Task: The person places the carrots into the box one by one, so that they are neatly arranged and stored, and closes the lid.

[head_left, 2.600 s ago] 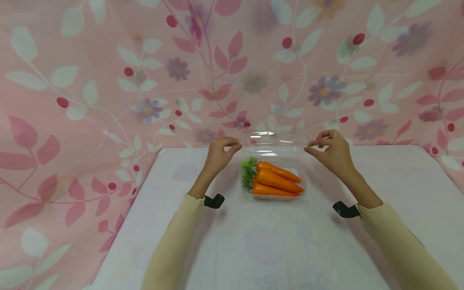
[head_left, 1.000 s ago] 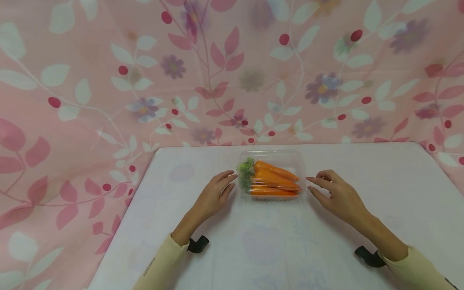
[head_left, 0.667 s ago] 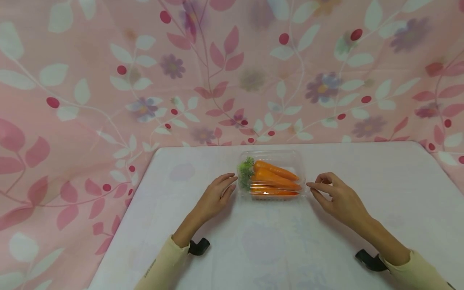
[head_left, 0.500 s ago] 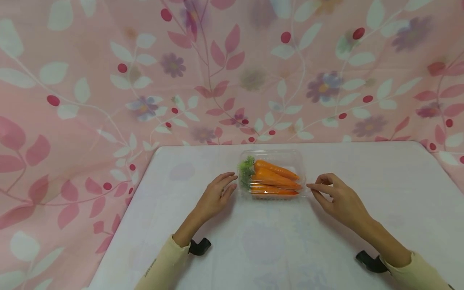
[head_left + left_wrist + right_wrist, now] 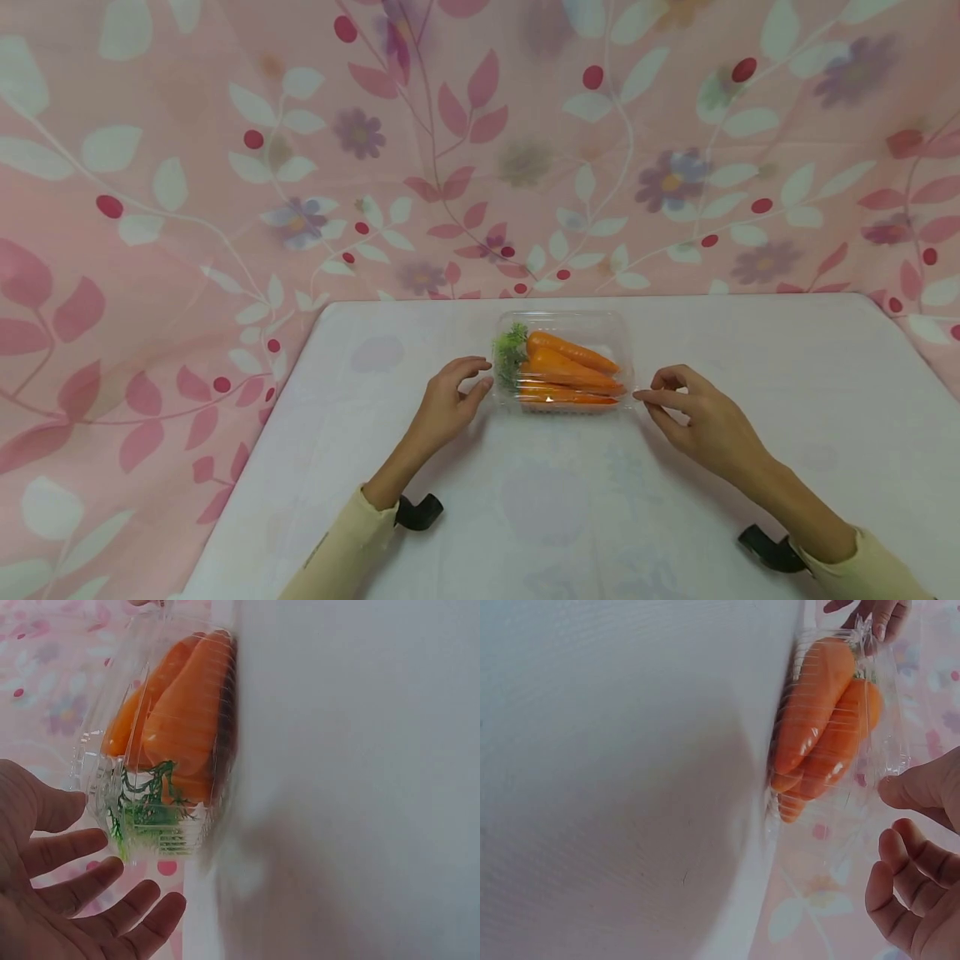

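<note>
A clear plastic clamshell box [image 5: 611, 327] with its lid down sits on the white table. Inside lie several orange carrots [image 5: 572, 367], their green leafy tops [image 5: 512, 348] towards the left end. My left hand [image 5: 441, 407] is at the box's left end, fingertips close to the rim; in the left wrist view its fingers [image 5: 79, 889] are spread and fairly straight. On the opposite end is my right hand [image 5: 705, 421]. In the right wrist view its thumb [image 5: 919, 787] meets the rim, while the other fingers bend loosely apart from it.
The table [image 5: 570, 533] has a pale cloth and rounded far corners. Behind it hangs a pink curtain [image 5: 480, 150] printed with leaves and flowers. A black wrist camera [image 5: 420, 512] is on the left wrist, another black camera [image 5: 771, 550] on the right.
The lid, raised between both hands at first, has come down over the carrots. Both hands moved nearer to the body along the box's ends; lately they shift only slightly.
</note>
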A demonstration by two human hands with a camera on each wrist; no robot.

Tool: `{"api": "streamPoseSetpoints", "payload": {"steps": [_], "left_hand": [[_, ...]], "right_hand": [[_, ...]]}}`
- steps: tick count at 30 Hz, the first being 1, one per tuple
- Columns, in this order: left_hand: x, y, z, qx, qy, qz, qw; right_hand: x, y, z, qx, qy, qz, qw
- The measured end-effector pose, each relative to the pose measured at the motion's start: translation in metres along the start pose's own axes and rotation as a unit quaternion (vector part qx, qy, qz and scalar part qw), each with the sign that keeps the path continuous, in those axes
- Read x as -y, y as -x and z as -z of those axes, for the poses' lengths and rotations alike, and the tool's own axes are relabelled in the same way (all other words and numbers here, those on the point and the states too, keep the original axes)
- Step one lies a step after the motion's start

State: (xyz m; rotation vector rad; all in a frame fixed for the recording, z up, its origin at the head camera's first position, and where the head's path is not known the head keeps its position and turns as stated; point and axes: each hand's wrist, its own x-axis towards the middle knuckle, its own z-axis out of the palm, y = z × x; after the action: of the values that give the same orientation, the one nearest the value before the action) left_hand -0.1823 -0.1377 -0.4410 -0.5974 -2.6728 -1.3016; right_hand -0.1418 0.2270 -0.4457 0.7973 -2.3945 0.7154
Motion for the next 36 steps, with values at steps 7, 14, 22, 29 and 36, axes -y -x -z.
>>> {"api": "streamPoseSetpoints", "payload": {"steps": [7, 14, 22, 29, 36], "left_hand": [[-0.005, -0.001, -0.004, -0.006, 0.025, 0.044, 0.9987], [-0.008, -0.005, -0.006, 0.013, 0.131, 0.146, 0.9805], [-0.009, -0.005, -0.006, 0.025, 0.225, 0.226, 0.9477], [-0.013, -0.005, -0.004, 0.063, 0.252, 0.284, 0.9231], [-0.018, -0.006, 0.001, 0.116, 0.26, 0.325, 0.9018]], "right_hand": [[0.001, 0.0, 0.004, 0.024, -0.005, -0.021, 0.9995], [0.005, 0.0, 0.002, 0.032, -0.101, -0.118, 0.9873], [0.011, -0.006, 0.001, 0.067, -0.157, -0.275, 0.9462], [0.011, -0.014, 0.004, 0.142, -0.254, -0.432, 0.8537], [0.003, -0.018, 0.007, 0.237, -0.291, -0.467, 0.8007]]}}
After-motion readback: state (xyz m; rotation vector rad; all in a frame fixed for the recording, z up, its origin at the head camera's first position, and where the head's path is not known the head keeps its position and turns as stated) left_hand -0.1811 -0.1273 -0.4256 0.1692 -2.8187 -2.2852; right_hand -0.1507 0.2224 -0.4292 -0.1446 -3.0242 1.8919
